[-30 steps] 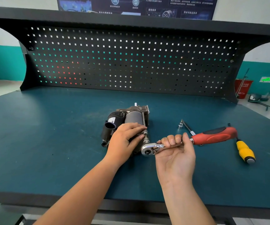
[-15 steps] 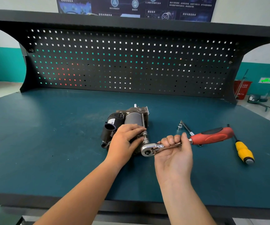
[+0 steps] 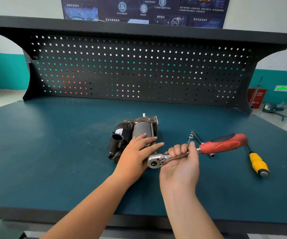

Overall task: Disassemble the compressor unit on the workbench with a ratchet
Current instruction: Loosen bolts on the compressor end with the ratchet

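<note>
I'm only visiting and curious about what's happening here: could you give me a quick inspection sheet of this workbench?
Surface: teal workbench top, with tools lying on it.
Job's things: compressor unit lies mid-bench; the red-handled ratchet has its head by the unit's near end.
Clutter: yellow-handled screwdriver and extension bar, right of the compressor.
Hands: left hand rests flat on the compressor; right hand grips the ratchet's metal shank.
Cables: nothing seen.
Surroundings: black pegboard behind, poster above, red bin beyond at right.
</note>
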A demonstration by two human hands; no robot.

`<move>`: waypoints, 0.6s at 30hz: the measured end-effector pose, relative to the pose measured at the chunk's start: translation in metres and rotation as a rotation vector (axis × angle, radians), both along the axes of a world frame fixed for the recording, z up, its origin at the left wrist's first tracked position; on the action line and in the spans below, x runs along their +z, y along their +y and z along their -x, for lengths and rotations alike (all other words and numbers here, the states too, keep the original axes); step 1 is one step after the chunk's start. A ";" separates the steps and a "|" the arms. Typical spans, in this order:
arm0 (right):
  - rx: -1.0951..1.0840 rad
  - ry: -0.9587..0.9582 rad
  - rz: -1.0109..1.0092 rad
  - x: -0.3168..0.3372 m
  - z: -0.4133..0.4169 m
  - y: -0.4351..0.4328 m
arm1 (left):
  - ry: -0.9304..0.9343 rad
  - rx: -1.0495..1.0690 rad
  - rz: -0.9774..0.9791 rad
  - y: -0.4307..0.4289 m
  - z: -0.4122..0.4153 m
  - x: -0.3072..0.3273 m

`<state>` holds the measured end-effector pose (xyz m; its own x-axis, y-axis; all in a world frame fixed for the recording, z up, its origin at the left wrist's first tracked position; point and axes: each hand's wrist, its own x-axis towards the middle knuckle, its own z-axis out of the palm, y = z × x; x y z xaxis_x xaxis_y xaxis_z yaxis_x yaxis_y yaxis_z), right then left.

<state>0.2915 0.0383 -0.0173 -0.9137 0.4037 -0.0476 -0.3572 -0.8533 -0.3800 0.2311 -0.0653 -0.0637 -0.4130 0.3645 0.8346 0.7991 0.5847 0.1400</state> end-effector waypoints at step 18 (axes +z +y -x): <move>-0.033 0.071 -0.465 0.017 0.020 -0.002 | 0.101 0.009 -0.022 0.003 0.002 -0.002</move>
